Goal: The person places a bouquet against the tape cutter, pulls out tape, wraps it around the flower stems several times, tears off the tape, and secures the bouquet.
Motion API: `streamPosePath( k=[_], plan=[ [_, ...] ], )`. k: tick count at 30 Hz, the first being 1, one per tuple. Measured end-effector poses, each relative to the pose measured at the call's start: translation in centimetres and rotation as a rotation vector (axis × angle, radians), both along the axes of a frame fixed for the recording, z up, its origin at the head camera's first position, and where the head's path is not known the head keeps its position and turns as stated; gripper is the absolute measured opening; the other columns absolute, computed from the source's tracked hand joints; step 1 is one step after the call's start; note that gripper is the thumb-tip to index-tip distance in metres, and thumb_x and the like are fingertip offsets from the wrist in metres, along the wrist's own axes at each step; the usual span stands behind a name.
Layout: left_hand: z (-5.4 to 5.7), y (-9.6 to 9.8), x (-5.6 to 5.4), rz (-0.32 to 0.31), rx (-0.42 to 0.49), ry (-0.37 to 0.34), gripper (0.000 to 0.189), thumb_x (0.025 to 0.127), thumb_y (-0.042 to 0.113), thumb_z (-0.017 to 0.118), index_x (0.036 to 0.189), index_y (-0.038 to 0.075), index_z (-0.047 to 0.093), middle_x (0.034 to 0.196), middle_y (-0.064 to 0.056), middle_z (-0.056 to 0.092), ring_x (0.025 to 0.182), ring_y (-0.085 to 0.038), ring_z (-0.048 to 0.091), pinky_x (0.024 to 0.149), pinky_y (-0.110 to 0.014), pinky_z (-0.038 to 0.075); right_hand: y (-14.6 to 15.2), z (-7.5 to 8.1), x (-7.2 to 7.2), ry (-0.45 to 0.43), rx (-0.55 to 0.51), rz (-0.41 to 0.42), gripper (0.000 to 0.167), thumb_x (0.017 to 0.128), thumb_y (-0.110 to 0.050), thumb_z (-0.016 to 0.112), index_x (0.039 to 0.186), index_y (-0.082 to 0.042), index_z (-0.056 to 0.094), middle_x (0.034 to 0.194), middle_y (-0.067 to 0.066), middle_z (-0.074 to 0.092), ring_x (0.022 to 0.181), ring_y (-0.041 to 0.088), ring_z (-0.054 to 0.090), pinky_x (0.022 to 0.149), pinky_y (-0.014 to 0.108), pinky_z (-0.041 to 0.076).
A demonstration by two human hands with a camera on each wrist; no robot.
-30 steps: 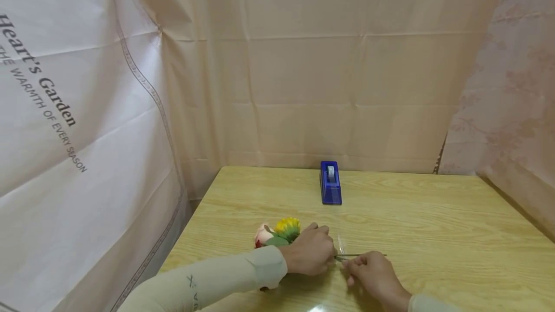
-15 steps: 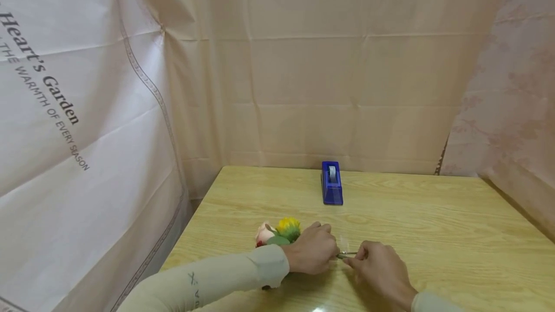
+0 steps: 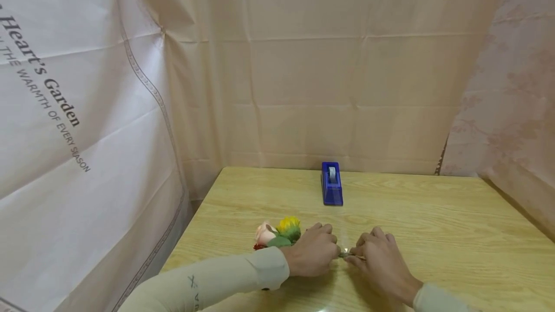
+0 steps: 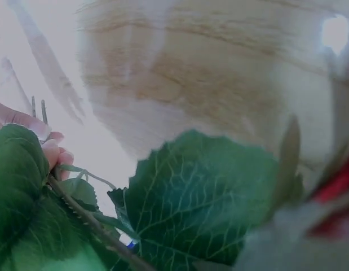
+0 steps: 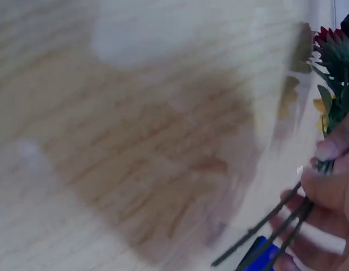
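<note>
My left hand grips a bunch of artificial flowers by the stems, low over the table. The blooms stick out to its left: a pale pink rose, a yellow flower and a bit of a red one. Close on the right, my right hand pinches the stems between thumb and fingers. A small clear glint, perhaps tape, shows at the stems between the hands. Loose stem ends spread past the fingers in the right wrist view. A large green leaf fills much of the left wrist view.
A blue tape dispenser with a roll in it stands toward the back of the wooden table. Fabric sheets hang behind and at both sides.
My right hand has turned and shifted slightly up and right, covering the stem ends that stuck out before. The clear strip upright by the stems has shrunk to a glint. My left hand stays nearly still.
</note>
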State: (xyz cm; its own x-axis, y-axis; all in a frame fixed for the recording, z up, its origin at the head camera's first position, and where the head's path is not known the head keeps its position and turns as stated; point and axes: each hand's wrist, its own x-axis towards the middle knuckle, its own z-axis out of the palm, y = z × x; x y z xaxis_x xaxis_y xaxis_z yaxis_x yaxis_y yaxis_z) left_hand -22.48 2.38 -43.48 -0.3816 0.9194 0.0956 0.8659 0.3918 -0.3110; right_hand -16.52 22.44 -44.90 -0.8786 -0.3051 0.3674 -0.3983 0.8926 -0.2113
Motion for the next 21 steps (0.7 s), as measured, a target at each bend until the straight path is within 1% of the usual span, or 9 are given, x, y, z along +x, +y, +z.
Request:
streamPosePath(
  k=[3,5,7,8,10,14,16,18,21],
  plan=[
    [0.0,-0.1,0.1,-0.010,-0.019,0.027,0.013,0.088,0.031,0.080,0.101,0.030,0.080,0.089,0.016,0.067,0.075,-0.006,0.040,0.067,-0.020,0.029,0.5,-0.1,-0.6,-0.076,-0.080,0.130,0.009,0.087,-0.027,0.082,0.089,-0.019,0.084,0.077,-0.018,0.070,0.071,-0.001,0.047,0.077,0.035,0.040],
    [0.0,-0.1,0.2,-0.014,-0.023,0.036,0.013,0.088,0.032,0.080,0.100,0.030,0.079,0.088,0.016,0.066,0.075,-0.007,0.039,0.067,-0.020,0.028,0.9,-0.2,-1.0,-0.173,-0.168,0.212,0.012,0.090,-0.022,0.079,0.092,-0.012,0.084,0.078,-0.012,0.074,0.067,-0.004,0.050,0.072,0.030,0.046],
    [-0.1,-0.1,0.2,-0.013,-0.020,0.037,0.013,0.088,0.032,0.080,0.101,0.028,0.079,0.088,0.015,0.066,0.075,-0.007,0.038,0.067,-0.020,0.028,1.2,-0.3,-1.5,-0.261,-0.245,0.261,0.013,0.092,-0.019,0.077,0.095,-0.008,0.083,0.085,-0.003,0.077,0.069,-0.002,0.058,0.065,0.026,0.051],
    [-0.1,-0.1,0.2,-0.009,-0.014,0.033,0.013,0.088,0.032,0.080,0.101,0.028,0.079,0.088,0.015,0.066,0.076,-0.007,0.038,0.067,-0.020,0.028,1.3,-0.3,-1.7,-0.303,-0.280,0.267,0.014,0.093,-0.019,0.076,0.095,-0.007,0.083,0.090,0.001,0.078,0.073,0.001,0.063,0.063,0.025,0.054],
    [-0.1,-0.2,0.1,-0.004,-0.004,0.026,0.014,0.088,0.032,0.080,0.102,0.027,0.080,0.089,0.015,0.067,0.076,-0.007,0.039,0.068,-0.020,0.029,1.5,-0.3,-2.0,-0.374,-0.327,0.251,0.015,0.093,-0.020,0.076,0.096,-0.008,0.083,0.095,0.004,0.078,0.082,0.009,0.069,0.069,0.028,0.056],
    [-0.2,-0.2,0.0,-0.008,-0.016,0.044,0.019,0.088,0.036,0.080,0.105,0.028,0.079,0.094,0.014,0.069,0.080,-0.007,0.041,0.070,-0.021,0.032,1.7,-0.4,-2.1,-0.483,-0.405,0.194,0.015,0.093,-0.024,0.076,0.096,-0.010,0.083,0.100,0.005,0.078,0.094,0.021,0.071,0.076,0.035,0.058],
    [-0.1,-0.1,0.0,-0.004,-0.017,0.046,0.019,0.088,0.038,0.080,0.105,0.028,0.079,0.095,0.015,0.069,0.081,-0.007,0.041,0.071,-0.021,0.032,1.7,-0.5,-2.0,-0.467,-0.416,0.189,0.015,0.092,-0.023,0.077,0.095,-0.010,0.083,0.099,0.003,0.078,0.092,0.019,0.070,0.075,0.034,0.057],
    [0.1,-0.1,-0.1,0.002,-0.016,0.029,0.017,0.087,0.037,0.080,0.101,0.028,0.079,0.092,0.015,0.068,0.079,-0.007,0.041,0.069,-0.021,0.031,1.6,-0.6,-1.9,-0.405,-0.412,0.211,0.013,0.092,-0.020,0.077,0.094,-0.010,0.083,0.092,0.000,0.077,0.083,0.011,0.067,0.071,0.030,0.056],
    [0.6,0.0,-0.7,0.012,-0.009,-0.070,0.009,0.091,0.034,0.077,0.096,0.028,0.080,0.087,0.016,0.068,0.076,-0.007,0.040,0.068,-0.022,0.030,1.4,-0.9,-1.7,-0.267,-0.362,0.257,0.011,0.093,-0.016,0.076,0.091,-0.009,0.084,0.081,-0.008,0.072,0.069,0.001,0.057,0.062,0.025,0.051]
  ],
)
